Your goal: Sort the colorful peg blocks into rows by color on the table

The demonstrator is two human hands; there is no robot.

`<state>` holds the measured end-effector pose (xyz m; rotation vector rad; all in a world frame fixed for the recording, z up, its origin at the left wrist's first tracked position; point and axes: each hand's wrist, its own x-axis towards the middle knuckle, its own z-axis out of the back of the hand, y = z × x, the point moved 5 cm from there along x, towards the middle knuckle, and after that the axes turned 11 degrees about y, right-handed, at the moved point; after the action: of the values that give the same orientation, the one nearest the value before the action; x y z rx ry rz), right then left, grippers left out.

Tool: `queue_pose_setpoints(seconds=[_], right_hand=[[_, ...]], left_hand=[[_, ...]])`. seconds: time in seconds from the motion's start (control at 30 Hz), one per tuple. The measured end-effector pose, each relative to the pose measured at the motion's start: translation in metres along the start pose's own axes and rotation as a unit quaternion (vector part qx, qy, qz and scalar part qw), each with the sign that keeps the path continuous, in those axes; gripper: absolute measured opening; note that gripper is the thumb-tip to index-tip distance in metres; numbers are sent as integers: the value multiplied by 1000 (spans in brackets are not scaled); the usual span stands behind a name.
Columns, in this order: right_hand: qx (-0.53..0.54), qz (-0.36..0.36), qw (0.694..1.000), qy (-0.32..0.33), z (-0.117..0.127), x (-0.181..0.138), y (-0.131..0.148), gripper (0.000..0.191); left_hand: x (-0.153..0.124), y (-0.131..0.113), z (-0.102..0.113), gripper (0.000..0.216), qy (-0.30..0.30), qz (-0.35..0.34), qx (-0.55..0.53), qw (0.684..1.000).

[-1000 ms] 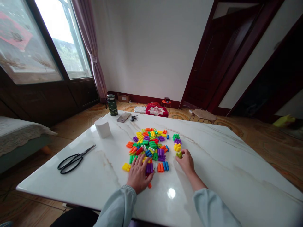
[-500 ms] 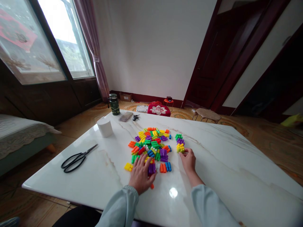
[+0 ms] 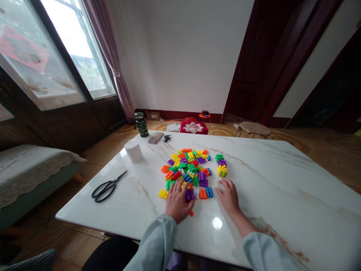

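Brightly coloured plastic building blocks point(image 3: 183, 165) lie in a loose pile mid-table. My left hand point(image 3: 178, 201) rests palm down over the near edge of the pile, fingers spread, partly hiding a purple block point(image 3: 190, 194). To the right of the pile stands a short row of blocks: green point(image 3: 219, 157), purple point(image 3: 222, 163) and yellow point(image 3: 222, 171). Just below the yellow block is my right hand point(image 3: 229, 195), thumb and fingers apart, holding nothing. An orange block point(image 3: 203, 194) and a blue block point(image 3: 209, 192) lie between my hands.
Black-handled scissors point(image 3: 108, 187) lie on the marble-patterned table point(image 3: 270, 180) at the left. Beyond are a white paper roll point(image 3: 133, 151), a camouflage flask point(image 3: 141, 125), a phone point(image 3: 155, 138) and keys point(image 3: 167, 138). A round stool point(image 3: 255, 128) stands past the far edge.
My right hand has let go of the yellow block and drawn back toward me, its fingers now apart. My left hand stays on the pile. The view has shifted slightly.
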<state>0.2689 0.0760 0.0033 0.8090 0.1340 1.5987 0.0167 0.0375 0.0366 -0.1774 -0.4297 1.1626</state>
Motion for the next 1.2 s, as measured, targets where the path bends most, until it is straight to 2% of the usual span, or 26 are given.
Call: queue_pose_setpoints(seconds=[0.1,0.23,0.57,0.67,0.87,0.97,1.03,1.1,1.2], right_hand=[[-110,34,991,64,-3,-5,25,22],[-213,26,972,95,-2,-4,42,26],[-229,15,969,93,-1,-3,47,25],[-227,15,969,91,-2,-3,46,25],[-220,14,972,85,-2,-4,45,27],[-217,12,972,86,-2,-4,46,27],[-216,8,973,86,-2,-4,46,27],[-214,5,973,84,-2,-4,46,27],[-205,6,975,83,-3,-4,46,27]], left_hand=[[-1,1,0,59,2,9,-10,1000],[1,3,4,52,4,26,-14,1000],[39,9,23,35,86,31,-21,996],[59,15,33,36,96,34,-45,994],[109,22,56,66,150,0,-16,989],[134,26,59,70,232,-22,33,972],[152,28,57,64,277,-36,43,959],[172,29,55,55,268,-27,34,962],[202,27,46,44,221,-4,25,975]])
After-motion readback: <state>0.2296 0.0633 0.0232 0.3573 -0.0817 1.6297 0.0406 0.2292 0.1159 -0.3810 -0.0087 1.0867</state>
